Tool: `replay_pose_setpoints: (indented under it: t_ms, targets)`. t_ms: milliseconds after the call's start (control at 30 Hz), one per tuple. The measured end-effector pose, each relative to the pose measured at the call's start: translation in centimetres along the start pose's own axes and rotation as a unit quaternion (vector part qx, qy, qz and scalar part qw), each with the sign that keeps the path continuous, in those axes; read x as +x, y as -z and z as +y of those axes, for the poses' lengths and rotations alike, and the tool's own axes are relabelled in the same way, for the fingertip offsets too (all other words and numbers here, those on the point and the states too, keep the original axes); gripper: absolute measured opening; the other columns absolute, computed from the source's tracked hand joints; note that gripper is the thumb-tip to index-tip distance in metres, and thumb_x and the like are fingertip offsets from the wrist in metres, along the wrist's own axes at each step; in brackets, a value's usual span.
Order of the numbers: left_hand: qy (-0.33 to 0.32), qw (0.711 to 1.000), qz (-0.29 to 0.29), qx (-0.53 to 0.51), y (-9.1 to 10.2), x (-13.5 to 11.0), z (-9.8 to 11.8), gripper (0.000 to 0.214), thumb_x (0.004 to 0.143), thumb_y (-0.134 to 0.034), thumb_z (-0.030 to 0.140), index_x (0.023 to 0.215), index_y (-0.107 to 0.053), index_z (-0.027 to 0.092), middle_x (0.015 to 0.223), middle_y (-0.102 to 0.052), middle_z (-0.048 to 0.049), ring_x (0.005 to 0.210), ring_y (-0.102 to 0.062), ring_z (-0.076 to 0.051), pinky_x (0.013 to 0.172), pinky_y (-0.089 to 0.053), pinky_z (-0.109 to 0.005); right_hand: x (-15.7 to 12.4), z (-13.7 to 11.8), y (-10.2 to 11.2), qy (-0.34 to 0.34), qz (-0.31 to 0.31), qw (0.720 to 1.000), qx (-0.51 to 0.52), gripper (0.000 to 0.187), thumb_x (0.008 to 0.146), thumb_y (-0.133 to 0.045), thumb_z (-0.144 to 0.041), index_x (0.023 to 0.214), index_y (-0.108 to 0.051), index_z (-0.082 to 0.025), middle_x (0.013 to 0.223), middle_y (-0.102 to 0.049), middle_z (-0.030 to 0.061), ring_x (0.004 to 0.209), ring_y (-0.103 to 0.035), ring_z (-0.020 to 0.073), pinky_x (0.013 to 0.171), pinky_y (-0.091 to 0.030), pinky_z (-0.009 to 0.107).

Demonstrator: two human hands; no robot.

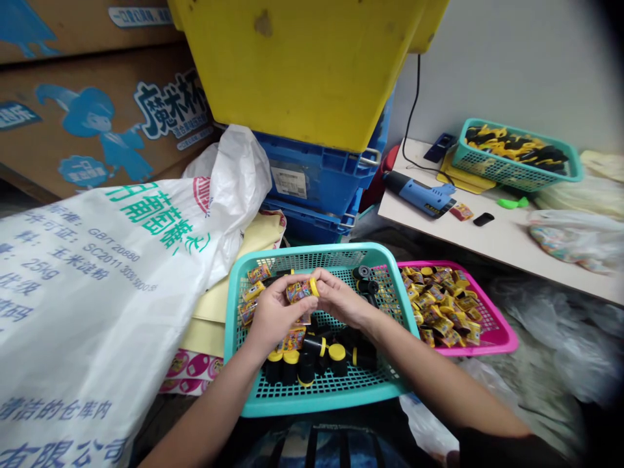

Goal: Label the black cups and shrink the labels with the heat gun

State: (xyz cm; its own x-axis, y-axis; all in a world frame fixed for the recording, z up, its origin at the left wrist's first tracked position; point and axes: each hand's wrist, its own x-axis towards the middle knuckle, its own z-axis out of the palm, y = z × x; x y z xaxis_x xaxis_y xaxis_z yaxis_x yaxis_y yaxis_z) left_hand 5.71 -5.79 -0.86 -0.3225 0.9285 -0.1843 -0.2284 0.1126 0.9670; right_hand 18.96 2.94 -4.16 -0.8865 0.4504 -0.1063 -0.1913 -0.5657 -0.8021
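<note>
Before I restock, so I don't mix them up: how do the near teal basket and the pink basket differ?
The near teal basket sits below the hands; the pink basket lies to the right. The teal one shows unprinted black containers among printed ones; the pink one holds mostly printed yellow pieces. Both have perforated walls.

There are two teal baskets (316,404), one pink basket (504,341), one yellow crate (312,71), one heat gun (419,194) and one held canister (298,291).

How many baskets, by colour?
Teal: 2 (near basket, far basket)
Pink: 1 (side basket)
Total: 3
</note>
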Motion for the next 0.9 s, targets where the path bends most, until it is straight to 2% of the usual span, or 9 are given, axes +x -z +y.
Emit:
replay_pose_setpoints:
  t_ms: [67,167,233,300,400,467,600,767,900]
  targets:
    - [0.019,1.000,-0.016,-0.018,0.2,0.3,0.0,0.040,0.066,-0.082,0.028,0.102,-0.069,0.016,0.075,-0.073,-0.0007,0.060,-0.068,-0.012,0.060,-0.058,-0.023,0.0,-0.2,0.1,0.001,0.003,1.000,-0.031,0.046,0.082,-0.070,-0.056,0.097,-0.050,-0.017,0.084,-0.057,0.0002,0.071,-0.058,0.0083,0.071,-0.050,0.022]
    - [0.053,0.996,-0.034,-0.057,0.5,0.6,0.3,0.041,0.067,-0.082,0.032,0.102,-0.072,0.014,0.076,-0.074,-0.0030,0.064,-0.069,-0.012,0.063,-0.058,-0.021,-0.1,-0.8,0.3,0.053,0.018,0.990,-0.130,0.052,0.085,-0.066,-0.057,0.121,-0.052,-0.022,0.112,-0.056,0.0055,0.086,-0.061,0.0122,0.077,-0.053,0.027]
    - [0.071,0.991,-0.045,-0.101,0.7,0.6,0.5,0.038,0.068,-0.082,0.032,0.100,-0.074,0.014,0.085,-0.076,-0.0053,0.071,-0.071,-0.013,0.066,-0.058,-0.020,-0.1,-1.2,0.4,0.115,0.048,0.969,-0.213,0.049,0.083,-0.070,-0.050,0.122,-0.057,-0.024,0.122,-0.052,0.0066,0.099,-0.059,0.0155,0.082,-0.053,0.028]
    - [0.093,0.980,-0.064,-0.161,0.8,0.5,0.7,0.039,0.067,-0.083,0.032,0.102,-0.075,0.017,0.094,-0.076,-0.0073,0.081,-0.072,-0.016,0.070,-0.059,-0.022,-0.1,-1.3,0.6,0.150,0.073,0.954,-0.249,0.039,0.082,-0.072,-0.044,0.114,-0.062,-0.023,0.117,-0.056,0.0065,0.099,-0.059,0.0157,0.081,-0.055,0.028]
    - [0.100,0.970,-0.061,-0.213,0.8,0.4,0.7,0.045,0.064,-0.085,0.026,0.107,-0.074,0.024,0.104,-0.076,-0.0057,0.087,-0.073,-0.016,0.073,-0.059,-0.020,0.0,-1.1,0.4,0.161,0.095,0.963,-0.194,0.038,0.080,-0.074,-0.038,0.112,-0.060,-0.024,0.105,-0.063,0.0042,0.087,-0.064,0.0141,0.074,-0.058,0.028]
    - [0.085,0.973,-0.033,-0.211,0.7,0.4,0.6,0.042,0.060,-0.088,0.023,0.100,-0.077,0.025,0.100,-0.077,-0.0034,0.083,-0.073,-0.013,0.071,-0.058,-0.017,0.1,-0.9,0.0,0.185,0.122,0.962,-0.158,0.038,0.076,-0.078,-0.033,0.106,-0.058,-0.022,0.105,-0.066,0.0037,0.085,-0.066,0.0143,0.072,-0.060,0.028]
    - [0.054,0.974,0.015,-0.219,0.1,0.6,0.2,0.035,0.050,-0.093,0.029,0.081,-0.079,0.021,0.083,-0.078,-0.0029,0.071,-0.071,-0.011,0.064,-0.057,-0.016,0.2,-0.4,-0.9,0.263,0.178,0.935,-0.156,0.031,0.070,-0.082,-0.024,0.093,-0.061,-0.019,0.113,-0.067,0.0057,0.101,-0.067,0.0169,0.086,-0.058,0.029]
    - [0.056,0.973,0.029,-0.221,-0.3,0.4,0.2,0.036,0.046,-0.094,0.029,0.078,-0.079,0.023,0.079,-0.078,-0.0014,0.069,-0.071,-0.010,0.063,-0.056,-0.013,0.2,0.4,-1.5,0.338,0.201,0.905,-0.163,0.023,0.072,-0.080,-0.020,0.091,-0.067,-0.021,0.112,-0.068,0.0037,0.106,-0.066,0.0182,0.094,-0.056,0.033]
    - [0.046,0.973,0.018,-0.224,-0.2,0.4,0.2,0.032,0.048,-0.093,0.029,0.077,-0.079,0.023,0.078,-0.078,-0.0012,0.070,-0.071,-0.010,0.065,-0.057,-0.014,0.3,0.8,-1.3,0.376,0.220,0.876,-0.207,0.019,0.077,-0.077,-0.026,0.093,-0.067,-0.021,0.113,-0.068,0.0052,0.110,-0.064,0.0216,0.095,-0.055,0.039]
